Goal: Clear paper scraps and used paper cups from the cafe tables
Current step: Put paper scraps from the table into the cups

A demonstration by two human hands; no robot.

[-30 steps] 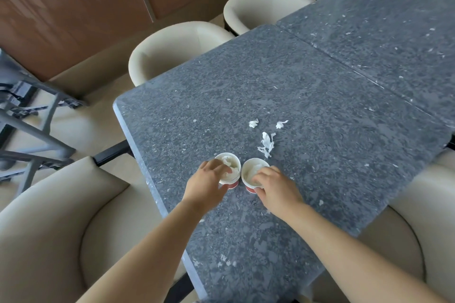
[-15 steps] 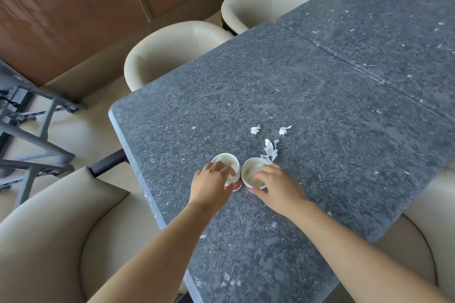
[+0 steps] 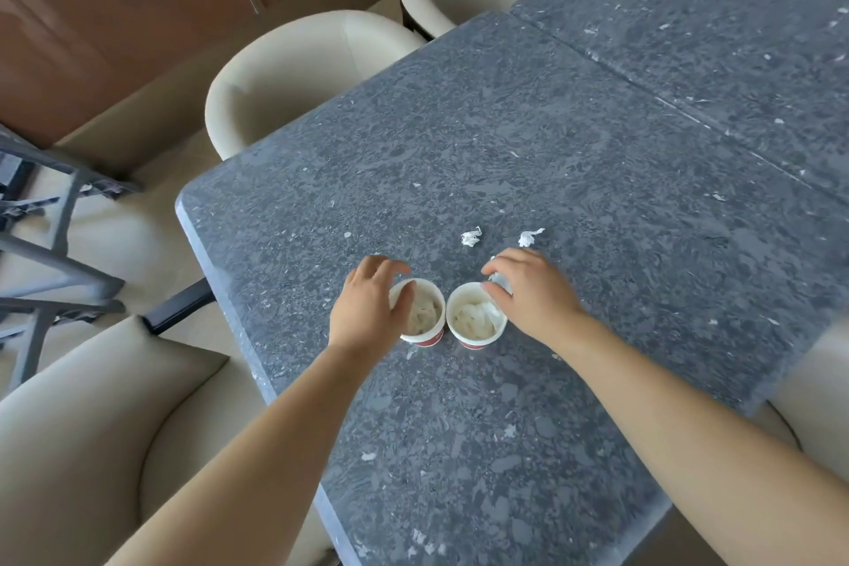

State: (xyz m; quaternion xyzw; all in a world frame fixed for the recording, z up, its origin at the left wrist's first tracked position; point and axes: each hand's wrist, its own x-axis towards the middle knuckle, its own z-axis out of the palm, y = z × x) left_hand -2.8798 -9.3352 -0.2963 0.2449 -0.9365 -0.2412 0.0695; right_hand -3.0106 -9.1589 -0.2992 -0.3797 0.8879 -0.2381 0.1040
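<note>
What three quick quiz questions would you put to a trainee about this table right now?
1. True or false: the left cup and the right cup lie tipped on their sides.
2. The right hand pinches: A a spoon, B a paper scrap, C a lid?
3. Count: how many crumpled scraps lie loose on the table beyond the cups?

Key: 1 false, both stand upright with paper inside. 2 B, held at the right cup's far rim. 3 two, lying side by side and apart.
</note>
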